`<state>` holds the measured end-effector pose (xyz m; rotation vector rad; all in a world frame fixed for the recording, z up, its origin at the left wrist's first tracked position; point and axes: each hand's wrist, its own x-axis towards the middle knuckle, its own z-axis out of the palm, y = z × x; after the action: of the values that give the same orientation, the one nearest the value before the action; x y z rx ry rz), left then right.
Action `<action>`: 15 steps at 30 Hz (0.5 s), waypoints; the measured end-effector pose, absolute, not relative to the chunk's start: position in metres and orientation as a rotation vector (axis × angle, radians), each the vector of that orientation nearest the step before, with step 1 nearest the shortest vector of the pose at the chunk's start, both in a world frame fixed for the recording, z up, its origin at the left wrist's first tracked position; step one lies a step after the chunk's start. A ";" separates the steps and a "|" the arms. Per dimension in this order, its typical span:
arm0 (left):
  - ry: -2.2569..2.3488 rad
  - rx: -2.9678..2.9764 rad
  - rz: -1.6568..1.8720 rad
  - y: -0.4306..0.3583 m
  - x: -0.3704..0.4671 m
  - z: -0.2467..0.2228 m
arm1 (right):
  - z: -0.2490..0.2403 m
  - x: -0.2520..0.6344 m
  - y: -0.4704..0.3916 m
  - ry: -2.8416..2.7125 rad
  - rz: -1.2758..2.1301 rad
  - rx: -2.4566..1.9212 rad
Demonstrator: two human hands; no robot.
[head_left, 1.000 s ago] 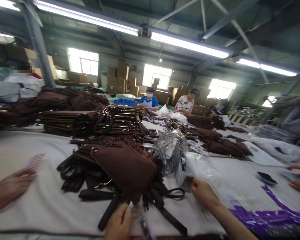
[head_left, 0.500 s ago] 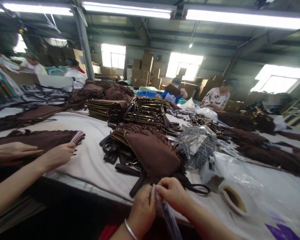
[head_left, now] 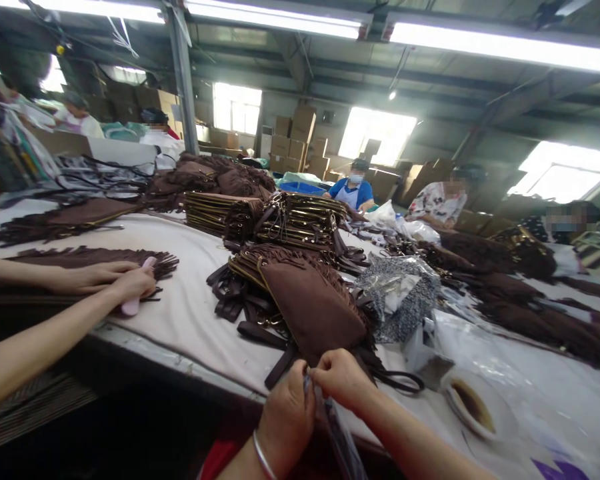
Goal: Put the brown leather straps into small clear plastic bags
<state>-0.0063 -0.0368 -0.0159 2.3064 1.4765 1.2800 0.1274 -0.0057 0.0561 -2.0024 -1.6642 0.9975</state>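
My left hand, with a silver bangle at the wrist, and my right hand meet at the table's front edge. Both are closed in a pinch at the top of a dark strip in clear plastic, which hangs down between them. Their fingers hide the exact spot they grip. Just beyond my fingertips lies a brown fringed bag with a gold zipper, atop other bags. A dark wrist strap curls out beside my right hand.
At left a co-worker's hands hold a pink comb over a fringed brown piece. Stacked bags stand behind. On the right are a speckled plastic-wrapped bundle, a tape roll and clear plastic.
The view has shifted slightly. My hands stay pinched together near the bag. The co-worker's comb has swung downward, and their other hand has moved right along the fringed piece.
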 end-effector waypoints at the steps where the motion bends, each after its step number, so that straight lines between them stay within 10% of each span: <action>1: 1.446 2.358 1.285 -0.037 -0.008 -0.017 | 0.055 0.127 -0.005 -1.665 0.994 -2.003; 15: 1.277 1.473 0.844 -0.031 -0.010 0.019 | 0.029 0.136 -0.031 -1.484 1.057 -1.828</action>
<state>-0.0105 -0.0305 0.0191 1.4728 1.2773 0.8444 0.1365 -0.0314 0.0289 -1.8284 -1.4836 1.0569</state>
